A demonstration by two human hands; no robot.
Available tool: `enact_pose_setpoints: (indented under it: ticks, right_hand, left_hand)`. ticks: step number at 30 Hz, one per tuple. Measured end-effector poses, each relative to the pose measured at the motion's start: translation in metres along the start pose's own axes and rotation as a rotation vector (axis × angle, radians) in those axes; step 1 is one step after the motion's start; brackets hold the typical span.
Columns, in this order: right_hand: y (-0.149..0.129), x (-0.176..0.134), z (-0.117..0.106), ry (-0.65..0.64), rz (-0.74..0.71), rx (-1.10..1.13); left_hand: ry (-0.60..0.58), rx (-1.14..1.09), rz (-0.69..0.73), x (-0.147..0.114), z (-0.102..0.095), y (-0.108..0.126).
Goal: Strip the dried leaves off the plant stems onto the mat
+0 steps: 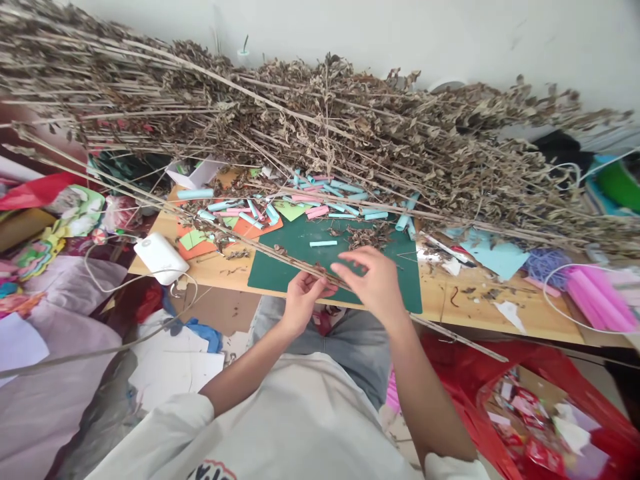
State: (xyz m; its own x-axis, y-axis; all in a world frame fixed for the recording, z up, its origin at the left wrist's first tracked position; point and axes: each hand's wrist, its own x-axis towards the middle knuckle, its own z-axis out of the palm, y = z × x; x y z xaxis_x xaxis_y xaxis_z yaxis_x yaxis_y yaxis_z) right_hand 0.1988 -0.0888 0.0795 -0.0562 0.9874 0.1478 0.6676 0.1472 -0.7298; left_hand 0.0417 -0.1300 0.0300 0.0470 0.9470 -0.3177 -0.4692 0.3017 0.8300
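Observation:
My left hand (301, 305) is closed round a long, thin dried plant stalk (267, 251) at the front edge of the green cutting mat (280, 273). The stalk slants from the upper left, passes under my right hand and ends beyond the mat at the lower right. Just above it, my right hand (374, 283) is held with fingers bent and apart, and nothing shows between them. Crumbled dry leaves (370, 237) and a short pale-blue paper tube (323, 244) lie on the mat beyond my hands.
A big heap of dried leafy stalks (320, 120) spans the table's back. Blue and pink paper tubes (345, 193) lie before it. A white power bank (161, 258) with a cable sits at left, a pink roll (600, 297) at right. Below right hangs a red bag (450, 373) of scraps.

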Motion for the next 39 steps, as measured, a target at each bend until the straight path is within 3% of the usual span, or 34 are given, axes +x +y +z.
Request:
enact_pose_setpoints:
  ticks: [3, 7, 12, 16, 20, 24, 26, 30, 35, 39]
  right_hand:
    - [-0.021, -0.016, 0.014, -0.094, -0.022, 0.000]
    - [-0.024, -0.022, 0.028, -0.032, -0.004, 0.036]
    - [-0.003, -0.007, 0.030, 0.074, 0.101, 0.112]
    - [0.030, 0.020, 0.015, 0.218, 0.173, 0.037]
    - [0.037, 0.016, -0.004, 0.057, 0.125, -0.163]
    - [0.019, -0.029, -0.006, -0.217, -0.093, -0.208]
    - [0.014, -0.048, -0.003, -0.218, -0.110, -0.283]
    - [0.013, -0.059, -0.001, -0.209, -0.077, -0.200]
    - [0.005, -0.054, -0.006, -0.380, 0.072, 0.060]
    - [0.007, -0.058, 0.005, -0.497, 0.272, 0.287]
  left_hand:
    - [0.008, -0.002, 0.033, 0.001, 0.000, -0.004]
    - [0.012, 0.007, 0.026, 0.002, 0.001, -0.006]
    - [0.049, -0.001, -0.001, 0.003, 0.004, -0.004]
    - [0.059, -0.012, -0.004, 0.002, 0.005, -0.003]
    - [0.071, -0.039, -0.015, 0.001, 0.005, -0.002]
    - [0.074, -0.063, -0.026, -0.001, 0.007, 0.006]
    - [0.060, -0.066, -0.033, -0.002, 0.008, 0.010]
    - [0.041, 0.004, -0.008, -0.005, 0.009, 0.015]
    - [0.044, 0.025, 0.045, -0.007, 0.006, 0.013]
    - [0.017, -0.099, 0.029, -0.009, 0.006, 0.011]
